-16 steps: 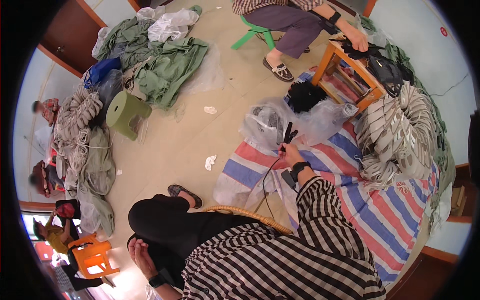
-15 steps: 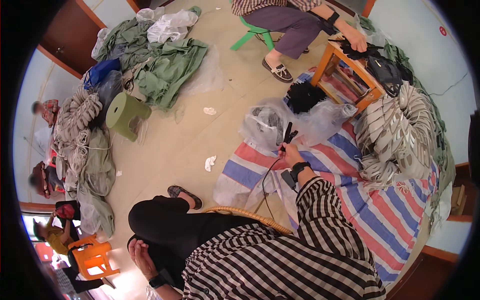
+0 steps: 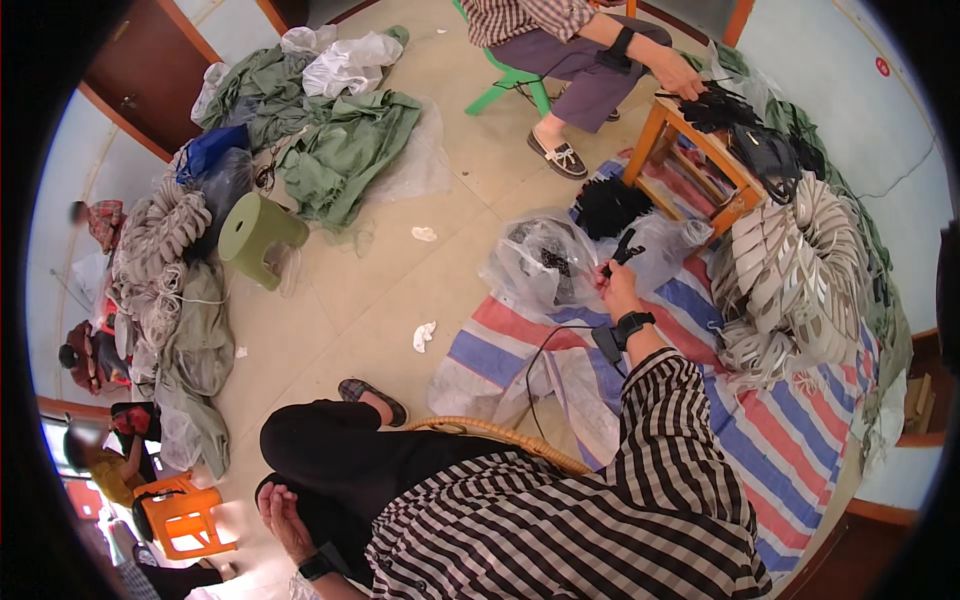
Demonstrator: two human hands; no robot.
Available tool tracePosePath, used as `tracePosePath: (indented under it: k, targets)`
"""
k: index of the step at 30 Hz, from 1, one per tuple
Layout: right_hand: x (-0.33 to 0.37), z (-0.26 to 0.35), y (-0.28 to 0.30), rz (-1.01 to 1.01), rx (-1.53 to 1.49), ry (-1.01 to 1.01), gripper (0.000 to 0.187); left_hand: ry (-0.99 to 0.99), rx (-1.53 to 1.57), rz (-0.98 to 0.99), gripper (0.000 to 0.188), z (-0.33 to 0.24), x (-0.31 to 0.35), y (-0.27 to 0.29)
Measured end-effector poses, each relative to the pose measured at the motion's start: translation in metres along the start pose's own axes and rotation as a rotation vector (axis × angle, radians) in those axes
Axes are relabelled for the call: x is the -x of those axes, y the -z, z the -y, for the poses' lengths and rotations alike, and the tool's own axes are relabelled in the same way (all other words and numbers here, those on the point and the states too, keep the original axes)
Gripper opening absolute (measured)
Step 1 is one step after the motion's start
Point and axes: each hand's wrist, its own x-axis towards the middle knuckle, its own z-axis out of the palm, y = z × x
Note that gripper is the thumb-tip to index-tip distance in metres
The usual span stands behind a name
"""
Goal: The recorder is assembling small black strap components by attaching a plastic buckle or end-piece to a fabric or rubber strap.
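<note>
My right hand [image 3: 617, 288] is closed around a narrow black strap-like piece [image 3: 625, 247], whose far end sticks up past the fingers. It is stretched out over the striped sheet, beside the right side of a clear plastic bag [image 3: 530, 262] with dark things inside. Just beyond lies a pile of black pieces [image 3: 611, 207], too dark to make out. My left hand [image 3: 285, 520] rests by my bent knee, palm partly up, fingers loosely curled and apart, with nothing in it.
A co-worker's hand [image 3: 678, 76] touches black pieces [image 3: 715, 107] on a wooden stool [image 3: 735, 160]. Bundled pale straps [image 3: 790, 270] stand at the right on the red, white and blue sheet [image 3: 770, 450]. A green stool [image 3: 262, 240] and green cloth [image 3: 345, 155] lie left. A cable [image 3: 529, 370] hangs from my right wrist.
My right hand has moved right and slightly farther out with the black piece, which now tilts more to the right. The co-worker's hand has shifted left. My left hand stays put.
</note>
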Motion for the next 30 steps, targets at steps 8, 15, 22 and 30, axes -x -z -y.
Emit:
tracePosePath:
  k: [8,15,22,30]
  targets:
    - [0.012,-0.005,-0.012,0.038,-0.012,-0.057,0.014,0.019,0.001,-0.033,0.025,-0.003,0.006,0.001]
    - [-0.01,0.0,-0.006,0.092,0.002,-0.094,0.017,0.009,-0.004,-0.016,0.025,-0.006,0.007,0.0]
    - [-0.031,-0.001,-0.002,0.057,-0.018,-0.134,0.018,0.054,-0.043,-0.011,0.025,-0.004,0.001,0.002]
    - [-0.03,-0.004,-0.023,-0.009,-0.046,-0.185,0.026,0.06,-0.068,-0.045,0.023,-0.01,0.003,-0.01]
